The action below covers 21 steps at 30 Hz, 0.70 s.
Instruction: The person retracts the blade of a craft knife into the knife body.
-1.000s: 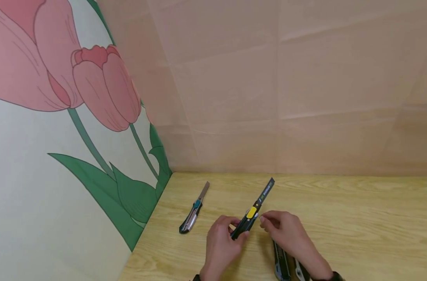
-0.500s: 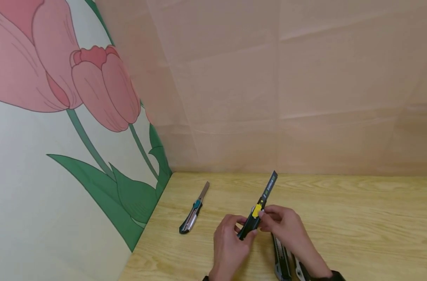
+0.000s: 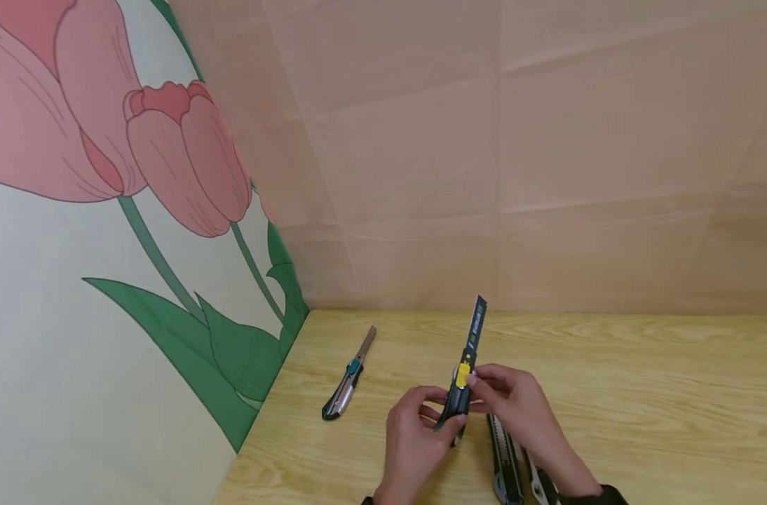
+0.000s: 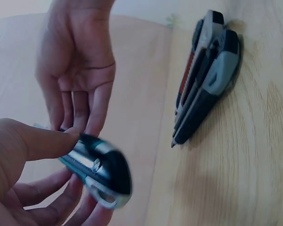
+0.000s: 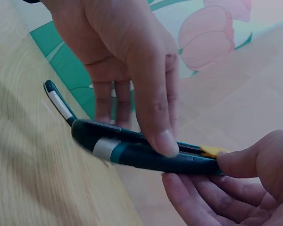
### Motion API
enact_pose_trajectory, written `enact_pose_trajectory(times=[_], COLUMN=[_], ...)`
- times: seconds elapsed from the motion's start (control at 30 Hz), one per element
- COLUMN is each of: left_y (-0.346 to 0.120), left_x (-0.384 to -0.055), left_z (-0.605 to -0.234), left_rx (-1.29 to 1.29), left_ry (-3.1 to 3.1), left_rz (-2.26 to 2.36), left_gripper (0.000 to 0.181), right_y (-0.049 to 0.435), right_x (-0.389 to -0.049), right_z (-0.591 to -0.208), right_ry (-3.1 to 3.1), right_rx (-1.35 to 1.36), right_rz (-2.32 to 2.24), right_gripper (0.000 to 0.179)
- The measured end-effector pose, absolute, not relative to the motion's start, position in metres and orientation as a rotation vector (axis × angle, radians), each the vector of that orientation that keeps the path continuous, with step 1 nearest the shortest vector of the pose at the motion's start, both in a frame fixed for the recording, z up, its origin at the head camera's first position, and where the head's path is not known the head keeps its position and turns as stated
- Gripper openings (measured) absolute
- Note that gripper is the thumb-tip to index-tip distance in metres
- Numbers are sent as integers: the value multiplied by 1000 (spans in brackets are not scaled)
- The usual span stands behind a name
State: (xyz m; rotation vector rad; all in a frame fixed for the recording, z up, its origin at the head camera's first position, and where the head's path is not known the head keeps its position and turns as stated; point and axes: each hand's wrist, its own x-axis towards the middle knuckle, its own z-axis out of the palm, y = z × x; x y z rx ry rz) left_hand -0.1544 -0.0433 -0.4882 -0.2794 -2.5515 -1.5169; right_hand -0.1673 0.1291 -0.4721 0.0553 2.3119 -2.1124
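Both hands hold a dark green and black snap-off utility knife (image 3: 457,401) above the table, its printed dark blade (image 3: 477,322) extended and pointing away. My left hand (image 3: 418,438) pinches the lower part of the handle between thumb and fingers. On the yellow slider (image 3: 463,375) rests the thumb of my right hand (image 3: 512,400), with its fingers behind the handle. The right wrist view shows the right thumb (image 5: 240,162) at the slider's end. In the left wrist view the handle's rounded butt (image 4: 115,174) faces the camera, and the blade is mostly hidden.
A second snap-off knife (image 3: 343,389) with a teal slider lies at the left of the wooden table (image 3: 674,393), blade out. Two more cutters (image 4: 207,77) lie side by side below my right hand. A pinkish cloth (image 3: 547,175) stands behind, a tulip-patterned panel (image 3: 137,337) at left.
My right hand has moved in and taken hold of the knife at its yellow slider. The knife has been raised and turned more upright. My left hand has shifted slightly right with it.
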Motion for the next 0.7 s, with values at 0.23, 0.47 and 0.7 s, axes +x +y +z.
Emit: enact_pose_trajectory(times=[0.23, 0.47, 0.7], left_y=[-50, -54, -53], left_x=[-158, -160, -163], left_z=[-494, -501, -506], left_rx=[-315, -402, -443], left_ry=[-2538, -2507, -2522], left_rz=[-1893, -2004, -2038], left_gripper=[27, 26, 25], right_y=[136, 137, 140], right_x=[-170, -170, -170], right_z=[-473, -472, -471], right_ry=[2341, 2319, 2344], right_rx=[73, 105, 103], right_rz=[-2061, -2047, -2051], right_gripper=[45, 52, 53])
